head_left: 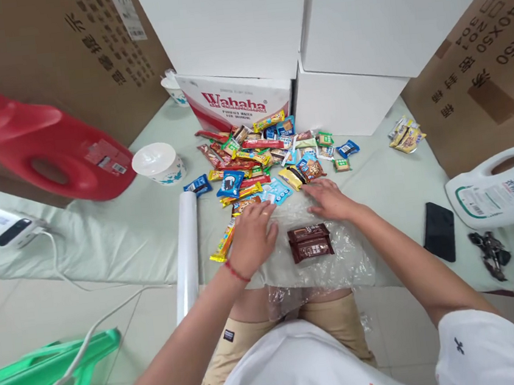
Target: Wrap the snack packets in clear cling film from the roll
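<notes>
My left hand [254, 229] lies palm down with its fingers stretched toward the near edge of a heap of wrapped snacks [257, 155]. It is beside a yellow snack stick [224, 240]. My right hand [329, 199] reaches in from the other side, fingers apart, near a yellow-and-black snack packet [293, 177]. Between my hands a sheet of clear plastic film [350, 250] spreads over the table's front edge. Two dark brown snack packets [310, 242] rest side by side on the film. Neither hand visibly grips anything.
A roll of film [186, 249] lies left of my left hand. Behind it are a paper bowl [158, 163] and a red jug [44, 141]. White boxes [348, 97] stand at the back. A phone [439, 231], keys [491, 253] and a white detergent bottle [504, 188] lie right.
</notes>
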Tool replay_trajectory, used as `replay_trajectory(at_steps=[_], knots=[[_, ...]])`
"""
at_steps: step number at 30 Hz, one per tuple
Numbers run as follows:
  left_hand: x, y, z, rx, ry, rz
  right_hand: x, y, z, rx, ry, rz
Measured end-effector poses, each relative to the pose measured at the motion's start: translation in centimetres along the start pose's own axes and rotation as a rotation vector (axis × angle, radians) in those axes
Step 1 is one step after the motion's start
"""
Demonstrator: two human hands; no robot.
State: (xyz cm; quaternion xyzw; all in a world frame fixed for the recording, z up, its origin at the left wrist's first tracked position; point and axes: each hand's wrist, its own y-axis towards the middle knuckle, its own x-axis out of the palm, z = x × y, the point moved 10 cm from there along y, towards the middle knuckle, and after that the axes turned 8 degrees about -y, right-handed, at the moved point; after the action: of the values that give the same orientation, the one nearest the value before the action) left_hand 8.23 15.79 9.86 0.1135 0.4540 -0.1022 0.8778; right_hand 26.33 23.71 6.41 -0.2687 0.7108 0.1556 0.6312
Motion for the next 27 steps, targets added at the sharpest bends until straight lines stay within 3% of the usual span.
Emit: replay_trajectory(at_steps=[5, 11, 14, 17, 23, 27], knots=[[4.5, 4.2, -1.2, -0.006, 0.152, -0.177, 1.0, 1.3, 0.4, 0.016, 0.012, -0.097], [4.6, 4.4, -2.3, 0.075, 0.194, -0.420, -1.6, -0.6, 1.0, 0.006, 0.292, -0.073], [3.2, 3.0, -0.9, 0.144, 0.143, -0.440, -3.8, -3.8, -0.6, -0.094, 0.368, 0.021], [2.4, 0.4, 1.4, 0.275, 0.067, -0.397, -4.3, -7.8, -3.2, -0.241, 0.267, 0.064], [4.4, -6.8, 2.4, 0.515, 0.151, -0.464, 1.1, -13.4, -5.7, -0.338, 0.036, -0.052], [3.1, -10.4, 1.1, 0.496, 0.034, -0.481, 3.2, -15.3, -5.8, -0.343, 0.082, -0.063]])
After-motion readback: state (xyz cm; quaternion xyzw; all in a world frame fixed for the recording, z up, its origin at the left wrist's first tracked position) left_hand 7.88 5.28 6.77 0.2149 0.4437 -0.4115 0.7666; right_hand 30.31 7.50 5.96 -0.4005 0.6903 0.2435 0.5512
